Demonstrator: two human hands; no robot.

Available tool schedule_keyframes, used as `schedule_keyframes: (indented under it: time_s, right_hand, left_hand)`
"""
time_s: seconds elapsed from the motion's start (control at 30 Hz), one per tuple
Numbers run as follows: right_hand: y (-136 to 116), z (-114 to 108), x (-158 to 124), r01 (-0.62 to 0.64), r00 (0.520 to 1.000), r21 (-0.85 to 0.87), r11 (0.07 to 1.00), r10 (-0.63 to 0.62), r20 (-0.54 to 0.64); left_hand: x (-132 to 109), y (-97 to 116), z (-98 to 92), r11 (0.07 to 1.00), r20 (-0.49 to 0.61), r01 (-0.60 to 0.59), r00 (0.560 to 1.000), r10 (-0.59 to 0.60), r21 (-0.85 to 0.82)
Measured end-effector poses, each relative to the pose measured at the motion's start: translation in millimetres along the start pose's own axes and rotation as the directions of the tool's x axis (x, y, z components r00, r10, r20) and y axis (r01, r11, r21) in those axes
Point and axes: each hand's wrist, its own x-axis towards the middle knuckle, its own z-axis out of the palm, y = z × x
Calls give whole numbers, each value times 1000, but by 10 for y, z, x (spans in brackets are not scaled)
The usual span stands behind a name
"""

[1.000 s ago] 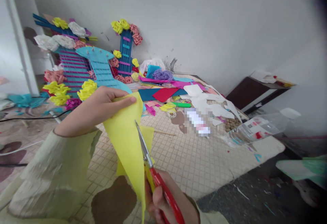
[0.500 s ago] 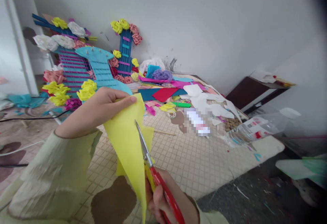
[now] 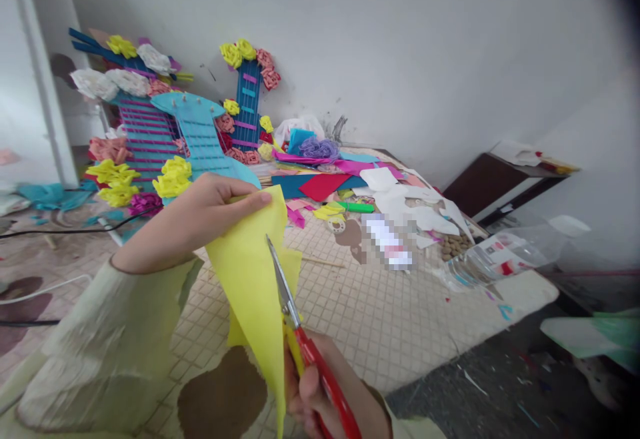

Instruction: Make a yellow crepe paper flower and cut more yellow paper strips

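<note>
A sheet of yellow paper (image 3: pixel 245 272) hangs from my left hand (image 3: pixel 220 205), which pinches it near its top corner with the thumb stretched along the edge. My right hand (image 3: pixel 325 385) is closed around the red handles of a pair of scissors (image 3: pixel 287 302). The blades point up and lie against the yellow paper, with their tip a little below my left thumb. Part of the right hand's fingers is hidden behind the handles and the paper.
Flower-trimmed guitar-like crafts (image 3: pixel 200 129) lean at the back left. Coloured paper scraps (image 3: pixel 320 187), purple yarn (image 3: pixel 320 149) and white cutouts (image 3: pixel 400 202) lie at the back. A clear plastic bottle (image 3: pixel 505 255) lies near the table's right edge. A cable (image 3: pixel 55 232) crosses at left.
The view has shifted very slightly. Both hands, the scissors and the yellow paper keep almost the same pose.
</note>
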Motion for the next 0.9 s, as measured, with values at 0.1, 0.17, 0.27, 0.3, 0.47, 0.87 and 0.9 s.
schedule_keyframes:
  time_s: [0.1, 0.17, 0.27, 0.3, 0.47, 0.87, 0.9]
  right_hand:
    - [-24, 17, 0, -27, 999, 48, 998, 29, -41]
    - [-32, 21, 4, -84, 995, 80, 993, 87, -42]
    - [-9, 15, 14, -95, 994, 114, 989, 101, -50]
    - [6, 9, 19, -66, 996, 98, 993, 72, -58]
    - [26, -19, 46, -24, 999, -6, 1000, 24, -30]
    - [-61, 28, 39, 16, 998, 34, 999, -14, -53]
    - [-41, 25, 41, 21, 998, 58, 998, -18, -53]
  left_hand:
    - [2, 20, 1, 998, -15, 49, 999, -49, 26]
    - [-4, 34, 4, 998, -16, 53, 998, -53, 19]
    - [-18, 42, 6, 999, -41, 28, 999, -26, 38]
    - [-22, 41, 7, 999, -45, 21, 999, -19, 44]
    - [-24, 30, 20, 999, -7, 41, 999, -41, 19]
    - [-35, 44, 56, 997, 11, 72, 997, -72, -6]
    - [-33, 35, 54, 997, 11, 72, 997, -72, -1]
